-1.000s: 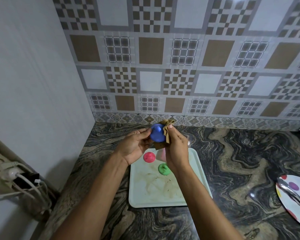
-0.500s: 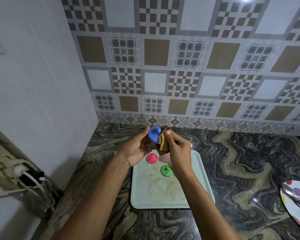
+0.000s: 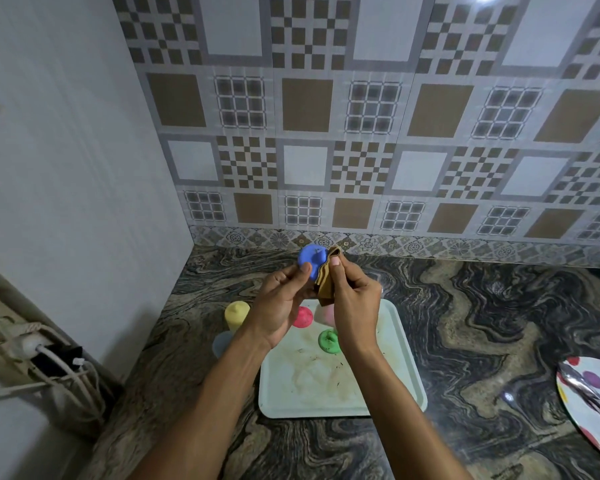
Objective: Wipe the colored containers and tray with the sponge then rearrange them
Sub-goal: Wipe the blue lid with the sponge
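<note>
Head view: left hand [image 3: 281,303] gripped the blue container [image 3: 310,259] at its lower edge, raised above the far end of the tray [image 3: 395,341]. Right hand [image 3: 354,306] pinched the folded brown sponge [image 3: 326,285] against the container's side. Container looked like light, rigid plastic, probably slick when damp, so best gripped across the edges. Sponge looked soft and floppy.

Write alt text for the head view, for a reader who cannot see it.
The left hand holds a blue container while the right hand presses a brown sponge against it, above a stained tray on a marbled counter.
</note>
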